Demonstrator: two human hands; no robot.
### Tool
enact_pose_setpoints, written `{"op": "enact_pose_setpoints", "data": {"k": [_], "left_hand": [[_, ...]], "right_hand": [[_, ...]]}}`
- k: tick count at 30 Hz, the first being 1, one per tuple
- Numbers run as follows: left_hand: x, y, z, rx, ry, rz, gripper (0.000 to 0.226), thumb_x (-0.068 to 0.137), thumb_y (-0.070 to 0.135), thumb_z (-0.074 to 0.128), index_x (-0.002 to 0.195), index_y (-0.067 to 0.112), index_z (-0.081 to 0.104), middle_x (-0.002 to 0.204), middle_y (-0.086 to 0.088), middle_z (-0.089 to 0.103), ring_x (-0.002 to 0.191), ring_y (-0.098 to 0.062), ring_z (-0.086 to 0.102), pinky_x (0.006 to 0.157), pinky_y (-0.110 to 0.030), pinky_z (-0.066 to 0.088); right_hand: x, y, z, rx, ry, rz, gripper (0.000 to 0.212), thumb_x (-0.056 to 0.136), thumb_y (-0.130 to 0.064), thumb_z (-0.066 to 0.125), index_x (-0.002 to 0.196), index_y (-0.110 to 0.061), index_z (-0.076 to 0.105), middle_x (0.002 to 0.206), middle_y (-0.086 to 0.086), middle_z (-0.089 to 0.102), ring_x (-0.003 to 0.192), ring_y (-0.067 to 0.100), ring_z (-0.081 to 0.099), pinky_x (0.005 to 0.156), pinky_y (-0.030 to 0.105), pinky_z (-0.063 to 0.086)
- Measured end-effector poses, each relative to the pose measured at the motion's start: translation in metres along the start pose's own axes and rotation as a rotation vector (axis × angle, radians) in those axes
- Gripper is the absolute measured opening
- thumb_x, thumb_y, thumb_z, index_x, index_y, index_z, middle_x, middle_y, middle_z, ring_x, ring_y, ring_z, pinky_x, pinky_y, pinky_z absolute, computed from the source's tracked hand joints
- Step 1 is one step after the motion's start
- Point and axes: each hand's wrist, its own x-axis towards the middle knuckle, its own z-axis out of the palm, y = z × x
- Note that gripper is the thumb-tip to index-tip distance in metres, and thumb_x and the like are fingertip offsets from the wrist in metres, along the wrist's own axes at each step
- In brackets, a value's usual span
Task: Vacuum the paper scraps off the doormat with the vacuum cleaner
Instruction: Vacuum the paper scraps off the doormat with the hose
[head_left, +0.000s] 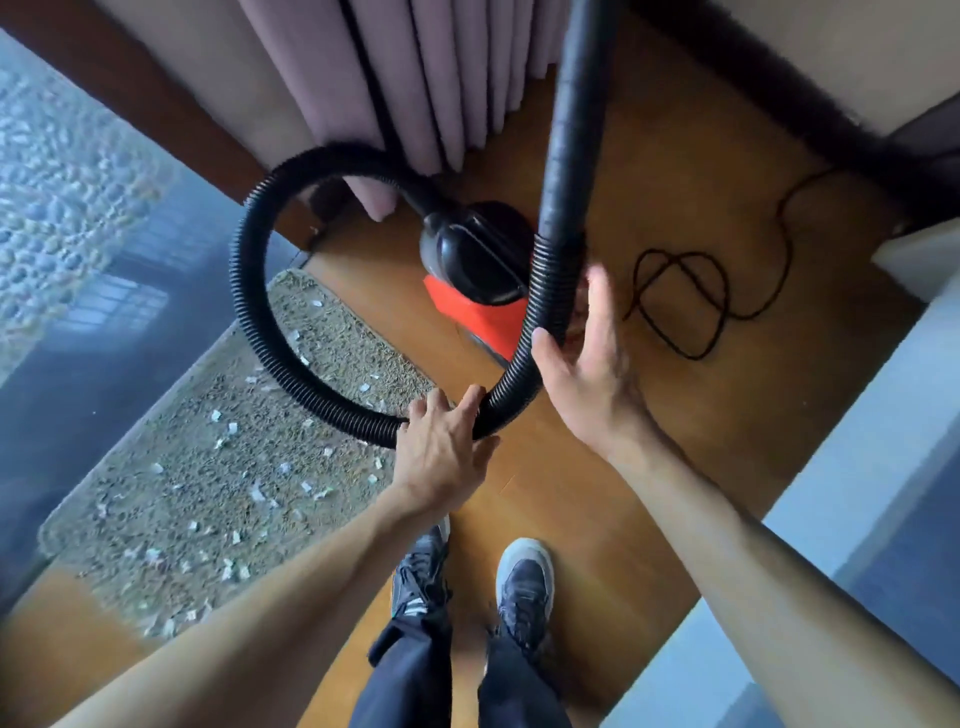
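The person is standing on the wooden floor (649, 467), and both arms are reaching forward to the black hose (249, 270). The left hand (441, 449) is gripping the hose at the lowest part of its big loop: the fingers are curling over the top of it and the thumb is lying under it. The right hand (587, 374) is a little higher on the same hose, near where the ribbed part is joining the smooth black tube (571, 130) that is going up out of the picture. Its thumb is touching the hose, and its fingers are stretching out wide on the other side, blurred, not closing round it. The vacuum cleaner (478, 270), red below and black above, is standing on the floor behind the hose, near the curtain (441, 78). A cord (675, 291) is lying in loose loops on the floor to the right. The doormat (171, 405) is lying on the floor to the left of the shoes (524, 577), and white paper scraps (258, 491) are lying scattered all over it. The hose loop is hanging over the far end of the doormat; I cannot tell whether it is touching it
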Motion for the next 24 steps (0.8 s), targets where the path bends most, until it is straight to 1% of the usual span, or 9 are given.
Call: {"op": "enact_pose_setpoints", "data": {"k": [2,6,9,12,15,18,21,22,24], "left_hand": [[-0.007,0.0,-0.003,-0.132,0.05,-0.032,0.047,0.09,0.047,0.061,0.125,0.018,0.048,0.103,-0.016,0.057,0.1,-0.036,0.054,0.084,-0.042,0.046],[-0.023,-0.005,-0.014,-0.531,0.134,-0.041,0.033,0.086,0.037,0.07,0.105,0.013,0.056,0.084,-0.008,0.063,0.077,-0.026,0.058,0.063,-0.03,0.034],[-0.038,-0.008,-0.023,-0.763,0.166,-0.107,0.023,0.085,0.029,0.074,0.095,0.016,0.059,0.07,0.01,0.06,0.062,0.0,0.054,0.057,-0.012,0.036],[-0.047,-0.02,-0.026,-0.992,0.136,-0.186,0.016,0.085,0.027,0.075,0.088,0.021,0.06,0.065,0.015,0.058,0.057,0.003,0.05,0.059,-0.013,0.039],[-0.058,-0.036,-0.033,-1.309,0.086,-0.28,0.018,0.081,0.013,0.078,0.08,0.022,0.063,0.069,0.014,0.063,0.067,-0.002,0.055,0.066,-0.017,0.045],[-0.07,-0.054,-0.039,-1.594,0.062,-0.353,0.023,0.071,0.007,0.078,0.091,0.001,0.069,0.083,-0.003,0.068,0.078,-0.012,0.061,0.07,-0.017,0.051],[-0.083,-0.072,-0.041,-1.747,0.023,-0.423,0.046,0.067,0.013,0.073,0.111,-0.002,0.069,0.095,-0.006,0.073,0.082,-0.009,0.063,0.072,-0.016,0.044],[-0.085,-0.076,-0.038,-1.779,0.023,-0.452,0.047,0.066,0.016,0.074,0.111,0.004,0.071,0.102,-0.006,0.075,0.089,-0.013,0.064,0.077,-0.021,0.043],[-0.089,-0.081,-0.032,-1.828,0.053,-0.499,0.049,0.059,0.023,0.078,0.107,0.011,0.073,0.112,-0.006,0.075,0.108,-0.023,0.066,0.094,-0.036,0.044]], "right_hand": [[0.004,-0.017,0.002,-0.034,-0.134,-0.173,0.074,0.087,-0.001,0.058,0.15,0.003,0.021,0.149,-0.006,0.024,0.136,-0.006,0.018,0.109,0.0,0.01],[0.017,-0.047,0.014,-0.101,-0.483,-0.353,0.076,0.089,0.005,0.055,0.153,0.002,0.016,0.161,0.007,0.017,0.148,0.008,0.013,0.121,0.018,0.009],[0.02,-0.075,0.03,-0.129,-0.72,-0.387,0.079,0.089,0.005,0.056,0.155,-0.008,0.015,0.158,-0.006,0.018,0.145,-0.003,0.013,0.12,0.017,0.01],[0.02,-0.099,0.055,-0.155,-0.899,-0.374,0.081,0.091,0.003,0.055,0.157,-0.016,0.013,0.161,-0.007,0.019,0.146,-0.003,0.017,0.12,0.015,0.012],[0.023,-0.118,0.086,-0.191,-1.068,-0.323,0.082,0.093,-0.001,0.053,0.157,-0.03,0.012,0.156,-0.013,0.033,0.136,-0.001,0.038,0.118,0.024,0.028],[0.026,-0.132,0.119,-0.193,-1.198,-0.284,0.082,0.093,-0.006,0.054,0.154,-0.044,0.013,0.137,-0.019,0.05,0.11,0.014,0.057,0.103,0.034,0.048],[0.027,-0.143,0.152,-0.215,-1.267,-0.287,0.083,0.093,-0.009,0.06,0.155,-0.042,0.015,0.129,-0.025,0.051,0.101,0.004,0.058,0.095,0.022,0.049],[0.027,-0.145,0.163,-0.219,-1.288,-0.28,0.085,0.092,-0.009,0.061,0.155,-0.042,0.014,0.129,-0.025,0.05,0.096,0.003,0.057,0.092,0.022,0.051],[0.026,-0.146,0.181,-0.227,-1.34,-0.259,0.087,0.091,-0.011,0.063,0.154,-0.044,0.013,0.132,-0.004,0.055,0.094,0.016,0.058,0.089,0.031,0.055]]}}
